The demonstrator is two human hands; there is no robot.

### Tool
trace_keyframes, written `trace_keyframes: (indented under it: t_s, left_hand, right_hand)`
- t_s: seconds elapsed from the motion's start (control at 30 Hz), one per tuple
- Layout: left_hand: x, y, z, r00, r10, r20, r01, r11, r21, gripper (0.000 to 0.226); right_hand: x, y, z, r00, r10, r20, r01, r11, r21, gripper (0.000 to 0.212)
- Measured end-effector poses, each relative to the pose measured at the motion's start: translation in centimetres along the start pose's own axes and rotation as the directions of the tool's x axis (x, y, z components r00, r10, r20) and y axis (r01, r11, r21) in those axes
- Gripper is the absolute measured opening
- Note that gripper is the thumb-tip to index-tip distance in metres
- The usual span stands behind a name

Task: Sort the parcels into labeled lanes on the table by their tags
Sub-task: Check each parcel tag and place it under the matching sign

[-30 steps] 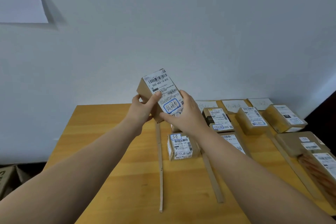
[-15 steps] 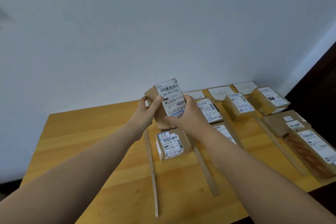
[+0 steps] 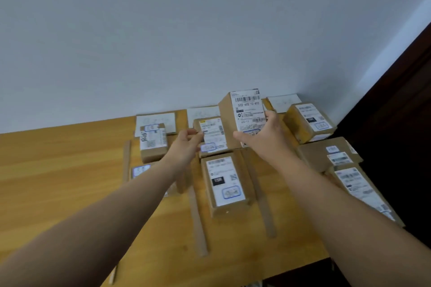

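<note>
My right hand grips a brown cardboard parcel with a white barcode label, held tilted above the back of the wooden table, right of the second lane. My left hand is off it, fingers loosely curled and holding nothing, just left of a labelled parcel that lies in the second lane. White lane tags lie against the wall: one at the left, one in the middle, one at the right.
Cardboard strips divide the lanes. Other parcels lie in the left lane, the second lane and the far right. The table ends at a dark drop on the right.
The parcel has moved right and toward the wall. My left hand has let go of it; only the right hand holds it. The view has swung to the right.
</note>
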State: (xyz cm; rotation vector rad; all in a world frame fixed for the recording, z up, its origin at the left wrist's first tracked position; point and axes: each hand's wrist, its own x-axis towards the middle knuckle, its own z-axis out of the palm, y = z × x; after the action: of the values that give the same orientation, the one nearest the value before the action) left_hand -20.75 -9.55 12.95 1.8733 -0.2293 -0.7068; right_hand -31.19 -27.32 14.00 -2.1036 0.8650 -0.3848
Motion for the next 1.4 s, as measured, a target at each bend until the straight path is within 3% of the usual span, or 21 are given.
trace_keyframes:
  t_s: [0.2, 0.4, 0.57, 0.77, 1.0, 1.2, 1.4]
  left_hand:
    - [-0.4, 0.1, 7.8, 0.999, -0.036, -0.003, 0.036, 0.995, 0.092, 0.049]
    - [-0.3, 0.0, 11.2, 0.993, -0.09, -0.074, 0.097, 0.992, 0.083, 0.047]
    - [0.1, -0.5, 13.0, 0.989, -0.12, -0.082, 0.127, 0.988, 0.087, 0.044]
    - [0.8, -1.4, 15.1, 0.985, -0.147, -0.087, 0.156, 0.983, 0.098, 0.045]
    - [1.0, -1.5, 16.0, 0.988, -0.133, -0.077, 0.143, 0.981, 0.133, 0.045]
    - [1.1, -1.7, 15.6, 0.99, -0.122, -0.071, 0.132, 0.979, 0.159, 0.042]
    - [1.2, -2.2, 14.7, 0.987, -0.138, -0.08, 0.148, 0.98, 0.132, 0.041]
  right_hand:
    - [3.1, 6.3, -5.0, 0.995, 0.091, 0.035, -0.091, 0.996, -0.009, 0.089]
    - [4.6, 10.0, -8.1, 0.905, 0.243, 0.349, -0.254, 0.967, -0.017, 0.074]
    - [4.9, 12.5, -8.4, 0.86, 0.267, 0.435, -0.221, 0.963, -0.154, 0.088]
    - [3.8, 14.1, -8.1, 0.82, 0.232, 0.524, -0.093, 0.956, -0.277, 0.078]
    - [3.4, 15.4, -8.8, 0.775, 0.292, 0.56, -0.085, 0.927, -0.366, 0.075]
    - [2.9, 16.4, -7.3, 0.773, 0.389, 0.502, -0.182, 0.893, -0.412, 0.098]
    - [2.4, 16.5, -5.6, 0.832, 0.367, 0.417, -0.213, 0.904, -0.371, 0.094]
